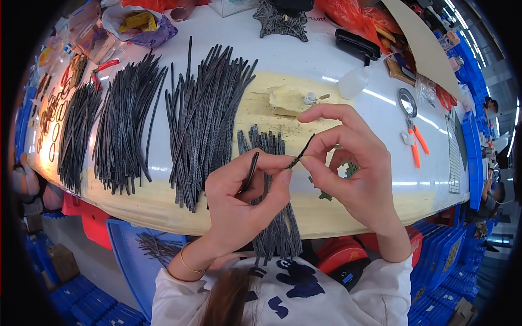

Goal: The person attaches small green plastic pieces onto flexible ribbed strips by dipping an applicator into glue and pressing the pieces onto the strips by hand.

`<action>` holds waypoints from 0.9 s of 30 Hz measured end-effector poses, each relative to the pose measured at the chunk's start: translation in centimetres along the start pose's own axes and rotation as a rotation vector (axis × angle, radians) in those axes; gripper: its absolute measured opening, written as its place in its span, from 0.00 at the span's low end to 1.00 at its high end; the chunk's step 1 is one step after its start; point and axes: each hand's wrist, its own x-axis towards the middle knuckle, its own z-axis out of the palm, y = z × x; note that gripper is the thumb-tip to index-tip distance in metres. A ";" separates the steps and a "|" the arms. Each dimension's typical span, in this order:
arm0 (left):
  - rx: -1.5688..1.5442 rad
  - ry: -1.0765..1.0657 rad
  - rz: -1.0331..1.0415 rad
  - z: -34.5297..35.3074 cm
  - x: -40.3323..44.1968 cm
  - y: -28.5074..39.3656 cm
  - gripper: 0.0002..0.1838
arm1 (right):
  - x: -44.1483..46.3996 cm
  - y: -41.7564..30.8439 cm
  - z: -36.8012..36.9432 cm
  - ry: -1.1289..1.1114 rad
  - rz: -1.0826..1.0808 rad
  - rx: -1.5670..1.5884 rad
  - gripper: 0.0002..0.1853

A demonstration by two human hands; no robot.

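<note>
A thin black braided strip [300, 152] runs between my two hands above the table's front part. My left hand [243, 187] pinches it between thumb and forefinger, and its other end shows near the curled fingers. My right hand [348, 163] pinches the upper part of the strip, with the remaining fingers raised and spread. Under and beside my left hand lies a small pile of black strips [278, 233]. Farther left, a large bundle of similar strips [201, 114] lies on the table.
More strip bundles [126, 119] lie at the left, near red-handled pliers [97, 81]. A yellowish block [285, 99], a white bottle [353, 82], a tape roll [406, 102] and orange-handled scissors [416, 144] lie beyond and right. A blue bin [124, 255] stands below the table edge.
</note>
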 end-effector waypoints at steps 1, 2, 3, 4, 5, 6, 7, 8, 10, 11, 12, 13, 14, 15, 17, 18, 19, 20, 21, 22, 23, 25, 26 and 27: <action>0.000 0.000 0.000 0.0 0.0 -0.1 0.07 | 0.0 0.0 0.0 0.000 -0.001 0.000 0.05; -0.020 0.007 -0.004 0.0 0.0 -0.1 0.07 | 0.0 0.0 0.1 -0.006 -0.002 0.007 0.05; -0.040 0.015 -0.009 0.0 0.0 -0.2 0.07 | 0.0 0.0 0.1 -0.012 -0.005 0.015 0.05; -0.060 0.022 -0.013 -0.1 0.0 -0.2 0.06 | -0.1 0.0 0.2 -0.018 -0.007 0.022 0.05; -0.078 0.030 -0.018 -0.1 -0.1 -0.2 0.06 | -0.1 0.0 0.2 -0.024 -0.010 0.031 0.05; -0.075 0.031 -0.016 -0.1 -0.1 -0.1 0.06 | -0.2 0.0 0.3 -0.025 -0.012 0.034 0.05; -0.106 0.053 -0.028 -0.1 -0.1 0.1 0.06 | -0.3 0.0 0.4 -0.011 0.070 0.119 0.05; -0.137 0.075 -0.038 0.0 -0.1 0.3 0.05 | -0.4 0.0 0.5 0.002 0.151 0.203 0.05; -0.205 0.119 -0.059 0.2 0.0 0.5 0.05 | -0.5 0.0 0.6 0.027 0.316 0.366 0.06; -0.204 0.118 -0.058 0.2 0.0 0.5 0.05 | -0.6 0.1 0.6 0.028 0.314 0.367 0.06; -0.202 0.109 -0.057 0.1 0.0 0.4 0.05 | -0.7 0.3 0.8 0.021 0.307 0.412 0.06; -0.200 0.098 -0.055 0.1 0.0 0.4 0.05 | -0.8 0.5 1.0 0.015 0.300 0.457 0.06; -0.199 0.087 -0.054 0.1 0.0 0.3 0.05 | -0.9 0.6 1.1 0.010 0.292 0.503 0.06; -0.197 0.076 -0.052 0.1 -0.1 0.3 0.04 | -1.0 0.8 1.1 0.005 0.284 0.547 0.06; -0.208 0.073 -0.057 0.2 -0.1 0.3 0.05 | -1.1 0.9 1.1 0.006 0.282 0.545 0.06; -0.220 0.073 -0.062 0.3 -0.1 0.3 0.05 | -1.1 0.9 1.0 0.004 0.280 0.542 0.05; -0.232 0.074 -0.067 0.3 -0.1 0.3 0.05 | -1.1 1.0 1.0 0.002 0.278 0.538 0.05; -0.244 0.074 -0.073 0.4 -0.1 0.4 0.05 | -1.1 1.0 1.0 0.001 0.278 0.535 0.05; -0.243 0.074 -0.073 0.4 -0.1 0.4 0.05 | -1.1 0.9 1.0 0.001 0.278 0.536 0.05; -0.237 0.072 -0.066 0.4 -0.1 0.5 0.05 | -1.1 0.9 1.0 0.004 0.263 0.536 0.05; -0.231 0.071 -0.059 0.5 -0.1 0.6 0.05 | -1.1 0.7 1.1 0.006 0.248 0.534 0.05; -0.219 0.069 -0.043 0.5 -0.1 0.7 0.04 | -1.1 0.5 1.1 0.011 0.218 0.532 0.05; -0.218 0.068 -0.042 0.6 -0.1 0.7 0.04 | -1.1 0.5 1.0 0.012 0.216 0.532 0.05; -0.225 0.062 -0.048 0.6 -0.2 0.7 0.04 | -1.1 0.5 0.9 0.002 0.243 0.550 0.05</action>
